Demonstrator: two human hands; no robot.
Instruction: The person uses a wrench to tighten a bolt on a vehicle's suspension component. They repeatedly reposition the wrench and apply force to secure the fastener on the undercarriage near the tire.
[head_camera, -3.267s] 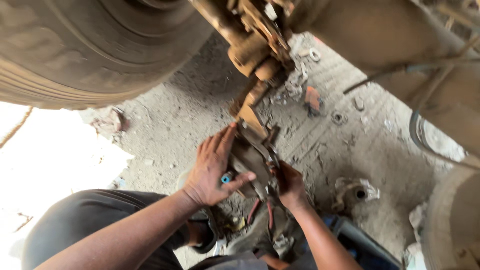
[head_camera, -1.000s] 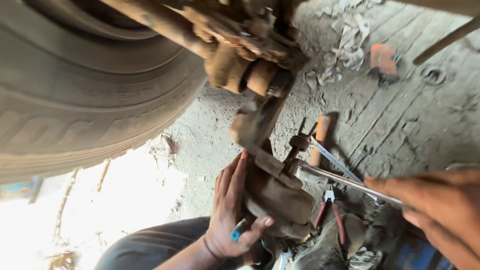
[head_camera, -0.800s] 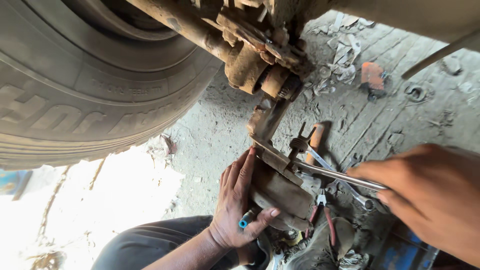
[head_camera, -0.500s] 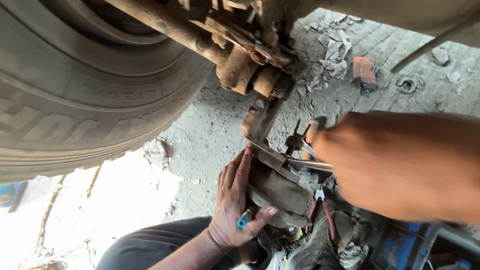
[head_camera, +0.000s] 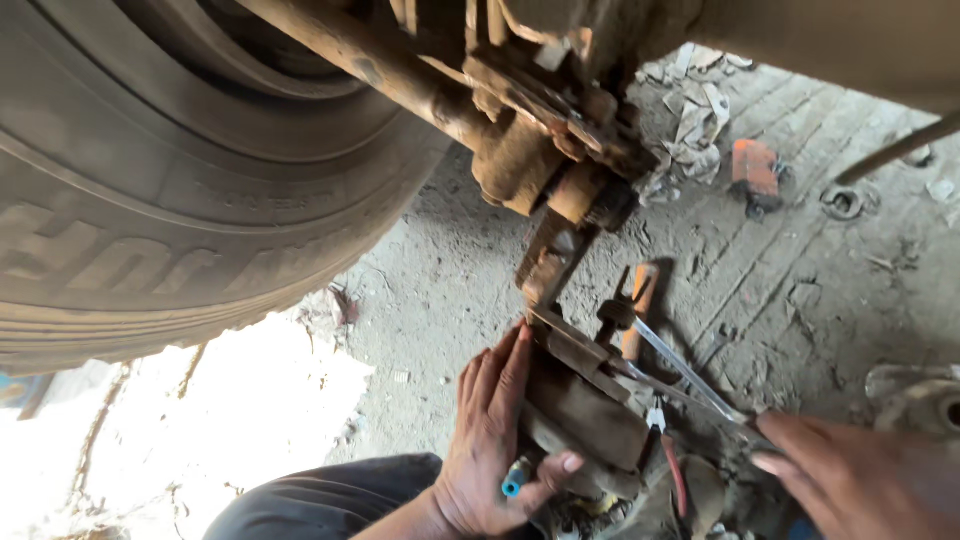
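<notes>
We find the left hand (head_camera: 495, 450) clasped around a rusty brown, blocky metal assembly (head_camera: 585, 415) hanging below the corroded axle (head_camera: 400, 75), thumb under and fingers flat against its side, seemingly to steady it; a small blue cylinder (head_camera: 514, 480) sits in the same grip. The right hand (head_camera: 870, 485) pinches the end of a slim bright steel wrench (head_camera: 690, 375), which reaches to the assembly's upper fitting. A worn black rubber tyre (head_camera: 170, 170) looms left over a dusty, gritty concrete floor (head_camera: 440, 290)
</notes>
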